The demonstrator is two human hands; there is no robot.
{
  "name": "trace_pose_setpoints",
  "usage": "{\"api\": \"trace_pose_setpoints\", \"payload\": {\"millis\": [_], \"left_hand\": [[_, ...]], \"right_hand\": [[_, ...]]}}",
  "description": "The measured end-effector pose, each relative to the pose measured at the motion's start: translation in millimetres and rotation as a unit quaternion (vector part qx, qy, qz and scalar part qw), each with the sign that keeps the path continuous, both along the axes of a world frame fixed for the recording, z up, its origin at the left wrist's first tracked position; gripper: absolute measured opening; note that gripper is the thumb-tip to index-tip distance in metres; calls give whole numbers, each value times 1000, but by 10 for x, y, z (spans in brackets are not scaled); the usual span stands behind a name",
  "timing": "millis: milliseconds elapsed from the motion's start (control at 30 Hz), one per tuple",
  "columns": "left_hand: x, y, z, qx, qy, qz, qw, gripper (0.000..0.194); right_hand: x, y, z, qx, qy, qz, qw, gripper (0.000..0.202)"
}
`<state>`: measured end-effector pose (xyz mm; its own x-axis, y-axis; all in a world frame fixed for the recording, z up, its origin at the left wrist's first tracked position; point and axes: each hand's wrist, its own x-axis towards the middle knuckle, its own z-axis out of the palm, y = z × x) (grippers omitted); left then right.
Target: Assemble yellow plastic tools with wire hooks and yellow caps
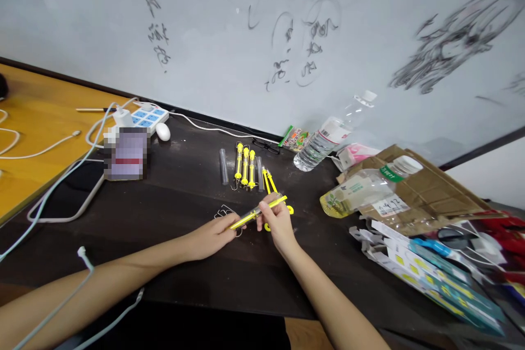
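Observation:
A slim yellow spring-scale rod (274, 203) with a grey, spring-like middle slants between my hands. My left hand (215, 236) pinches its lower left end, and my right hand (279, 221) grips it nearer the upper right end. Beside my left fingers lie bent wire hooks (223, 211), partly covered. Just beyond my right hand are loose yellow rods (269, 180) and a yellow ring piece (290, 210). Farther back, several yellow-ended spring scales (245, 167) with wire hooks stand in a row, a clear tube (223, 167) on their left and another clear tube (260, 174) on their right.
On the left are a phone (69, 191), a power strip (150, 118), a white mouse-like object (163, 132) and loose cables. Glasses (266, 146), a snack packet (293, 138), a water bottle (324, 142), a drink bottle (356, 191), cardboard (435, 186) and an opened box (430, 273) crowd the right.

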<state>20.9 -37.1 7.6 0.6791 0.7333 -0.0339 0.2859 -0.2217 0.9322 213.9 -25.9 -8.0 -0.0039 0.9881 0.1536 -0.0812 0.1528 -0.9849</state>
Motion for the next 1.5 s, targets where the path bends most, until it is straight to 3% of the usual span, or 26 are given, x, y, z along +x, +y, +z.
{"api": "trace_pose_setpoints", "payload": {"millis": [267,467,567,700,867,1067,1300,1400,1500], "left_hand": [[0,12,3,38,-8,14,999,27],[-5,106,-114,32,-58,30,997,29],[1,148,-181,-14,-79,43,996,32],[7,178,-222,-138,-101,55,984,39],[12,189,-196,-198,-117,53,972,38],[11,183,-162,-204,-151,22,967,39],[-48,128,41,-199,-267,49,942,34],[-61,134,78,-183,-295,100,932,34],[-67,176,57,-164,-305,152,926,39]], "right_hand": [[-7,31,-3,-28,33,2,999,37],[2,26,39,-41,65,-5,997,37],[22,29,63,-46,79,-5,996,35],[102,66,88,-46,114,-13,992,32],[246,169,79,-51,131,-28,990,34],[408,278,90,-57,165,-76,982,42],[598,364,128,-86,183,-103,974,39],[553,417,162,-121,139,-90,979,39],[384,525,258,-118,16,-45,992,51]]}}
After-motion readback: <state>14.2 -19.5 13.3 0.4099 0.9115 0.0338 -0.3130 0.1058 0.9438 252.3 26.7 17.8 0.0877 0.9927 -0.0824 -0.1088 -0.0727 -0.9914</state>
